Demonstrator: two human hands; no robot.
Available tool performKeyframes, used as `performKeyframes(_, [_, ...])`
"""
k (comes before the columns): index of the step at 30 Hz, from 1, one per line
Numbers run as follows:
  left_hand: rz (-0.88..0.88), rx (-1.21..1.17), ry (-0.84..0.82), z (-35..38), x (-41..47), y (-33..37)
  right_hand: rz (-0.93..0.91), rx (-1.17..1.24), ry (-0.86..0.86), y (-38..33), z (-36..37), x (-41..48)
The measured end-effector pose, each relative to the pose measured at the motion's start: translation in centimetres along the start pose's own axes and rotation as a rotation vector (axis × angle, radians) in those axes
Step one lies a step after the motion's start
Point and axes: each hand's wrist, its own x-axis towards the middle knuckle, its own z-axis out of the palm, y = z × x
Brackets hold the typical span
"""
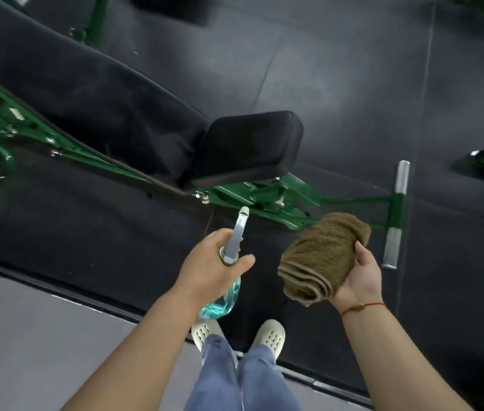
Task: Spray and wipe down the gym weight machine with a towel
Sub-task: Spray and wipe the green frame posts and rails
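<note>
With our left hand [214,262] curled tight round the spray bottle [236,237], nozzle aimed past its fingers toward the machine's seat pad [249,146], and our right hand [356,280] cupping the folded towel [320,256] just beside, we risk misting the floor [353,84] if we squeeze from this far off.

Spray bottle [228,280] and folded towel [320,256] before green bench [288,194]

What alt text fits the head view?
Seen from above, a person's left hand grips a spray bottle aimed toward a black-padded green weight bench, while the right hand holds a folded brown towel; neither touches the bench.
</note>
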Motion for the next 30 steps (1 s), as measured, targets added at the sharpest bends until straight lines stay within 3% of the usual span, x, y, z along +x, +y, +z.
performKeyframes(10, [0.004, 0.014, -0.119, 5.3, 6.4, -0.5, -0.015, -0.088, 0.054, -0.9, -0.5, 4.8])
performKeyframes(17, [0.068, 0.175, -0.273, 6.7, 12.8, -3.5, -0.108, -0.215, 0.259, 1.6, -2.1, 11.4])
performKeyframes(23, [0.128, 0.283, -0.276, 9.9, 17.7, -7.6, -0.192, -0.186, 0.33, 5.2, -4.6, 19.4])
performKeyframes(30, [0.329, 0.429, -0.191, 17.0, 23.6, -12.4, -0.273, -0.162, 0.256, 6.4, -7.1, 28.9])
